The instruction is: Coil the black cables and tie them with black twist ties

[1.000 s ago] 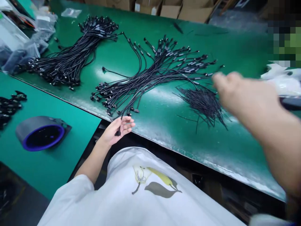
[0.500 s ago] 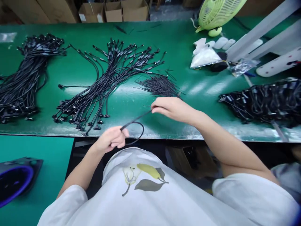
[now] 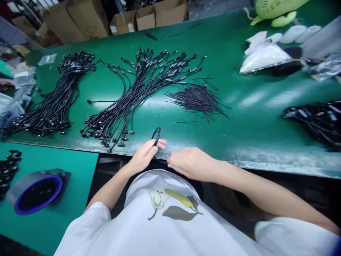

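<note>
A green workbench mat (image 3: 234,117) ran across the view, with cardboard boxes (image 3: 149,17) stacked beyond its far edge. On the mat lay a bundle of black cables (image 3: 53,96) and, just to its right, a second, looser bundle of black cables (image 3: 138,89). Beside that was a small heap of thin black wires (image 3: 198,101). Further right were a dark tangle of cables (image 3: 314,122) and a white plastic bag (image 3: 263,57). A green fan (image 3: 277,9) stood at the top of the view. On a lower teal table (image 3: 48,227) sat a round dark holder with a blue rim (image 3: 37,193).

Just above the near edge of the mat, the left hand (image 3: 145,155) pinched a small black cable loop (image 3: 156,136) between thumb and fingers. The loop stood nearly upright, its long axis tilted slightly toward the far right, with its closed end pointing away from the person and its lower end hidden in the grip. The right hand (image 3: 190,163) lay at the mat's edge, just beside the left hand, its fingers pressed together and pointing left. Whether they pinched anything could not be told.
</note>
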`<state>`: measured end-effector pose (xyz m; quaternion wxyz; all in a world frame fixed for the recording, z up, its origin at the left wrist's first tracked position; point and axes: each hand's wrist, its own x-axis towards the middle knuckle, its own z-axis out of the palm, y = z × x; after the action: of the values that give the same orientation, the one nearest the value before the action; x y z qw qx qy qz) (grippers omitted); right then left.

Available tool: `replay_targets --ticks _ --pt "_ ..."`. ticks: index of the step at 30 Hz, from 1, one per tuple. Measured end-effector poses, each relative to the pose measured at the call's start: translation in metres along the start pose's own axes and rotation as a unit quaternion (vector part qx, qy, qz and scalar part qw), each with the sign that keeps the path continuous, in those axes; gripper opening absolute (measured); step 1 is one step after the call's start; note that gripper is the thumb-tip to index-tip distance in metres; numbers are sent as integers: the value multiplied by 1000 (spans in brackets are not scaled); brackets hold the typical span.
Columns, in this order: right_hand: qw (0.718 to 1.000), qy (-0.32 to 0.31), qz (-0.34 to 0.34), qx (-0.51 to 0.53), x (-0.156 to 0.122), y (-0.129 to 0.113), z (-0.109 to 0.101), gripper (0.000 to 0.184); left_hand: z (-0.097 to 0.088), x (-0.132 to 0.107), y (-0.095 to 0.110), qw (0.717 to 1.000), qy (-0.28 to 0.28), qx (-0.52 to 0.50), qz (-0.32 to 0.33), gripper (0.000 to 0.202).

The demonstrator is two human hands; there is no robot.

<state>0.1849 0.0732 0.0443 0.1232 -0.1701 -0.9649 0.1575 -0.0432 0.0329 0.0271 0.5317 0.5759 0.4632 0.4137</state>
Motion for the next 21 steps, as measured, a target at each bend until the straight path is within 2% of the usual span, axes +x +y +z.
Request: replay_targets --ticks 2,3,6,9,12,14,15,16,17,18,19,21 --pt "994 67 65 58 10 6 -2 33 9 -3 -1 997 -78 5 -20 32" --pt "984 110 100 102 14 12 -1 30 11 -5 -2 995 -94 -16 -33 32" --pt "919 206 174 286 25 27 17 32 15 -7 -5 984 -86 -142 -57 33" --pt "818 243 253 455 37 24 44 38 22 -2 -9 963 -55 -250 -87 39" --pt "684 305 294 594 47 14 56 44 31 3 -13 950 12 -289 -117 40" --pt "595 276 269 706 49 10 54 47 34 3 -17 937 78 -319 -119 37" --pt "559 243 255 751 48 10 52 48 35 1 -18 930 102 -332 -117 36" --pt "535 216 244 780 47 10 51 47 34 -1 -20 928 110 -338 -113 36" --pt "526 205 237 790 45 10 50 46 34 -3 -22 930 102 -335 -106 37" --pt "532 218 237 783 44 9 51 45 34 -5 -24 939 84 -321 -95 39" --pt "552 247 238 760 43 8 53 43 34 -7 -27 950 63 -295 -81 40" --pt "611 322 235 684 45 4 58 39 34 -10 -31 974 33 -219 -49 42"
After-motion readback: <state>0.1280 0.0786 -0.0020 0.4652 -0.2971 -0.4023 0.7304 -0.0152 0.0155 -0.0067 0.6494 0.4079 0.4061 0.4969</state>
